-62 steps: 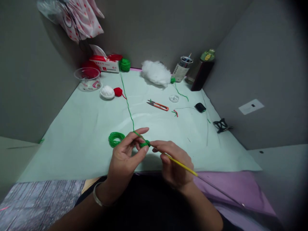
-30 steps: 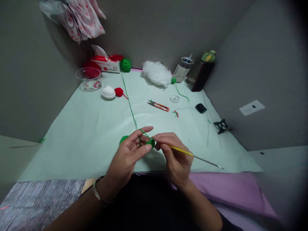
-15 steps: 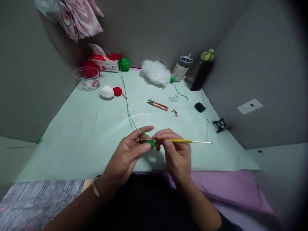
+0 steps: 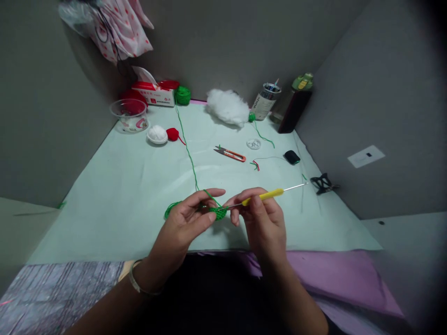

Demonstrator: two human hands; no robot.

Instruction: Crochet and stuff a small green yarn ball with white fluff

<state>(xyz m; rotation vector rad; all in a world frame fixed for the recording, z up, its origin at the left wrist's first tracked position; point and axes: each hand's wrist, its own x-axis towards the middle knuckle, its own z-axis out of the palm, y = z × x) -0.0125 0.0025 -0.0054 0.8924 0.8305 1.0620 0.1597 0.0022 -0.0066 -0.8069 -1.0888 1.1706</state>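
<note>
My left hand [image 4: 185, 221] pinches a small green crochet piece [image 4: 219, 214] between thumb and fingers. Green yarn [image 4: 191, 160] runs over its raised index finger and back across the table to a green yarn ball [image 4: 183, 95]. Some loose green yarn [image 4: 169, 209] shows behind the left hand. My right hand [image 4: 263, 216] is closed on the yellow grip of a crochet hook [image 4: 264, 197]. The hook's left tip meets the crochet piece, while its other metal end points up to the right.
Orange thread snips [image 4: 230, 154], a small clear dish [image 4: 253, 144] and a black item [image 4: 292, 157] lie beyond my hands. White stuffing [image 4: 227, 108], a can of pens [image 4: 266, 102] and a tissue box [image 4: 159, 96] stand along the back. A plastic tub [image 4: 129, 122] sits back left.
The hook has tilted, its right end now higher, and my right hand has shifted slightly right. More of the green crochet piece shows, and loose green yarn appears behind my left hand.
</note>
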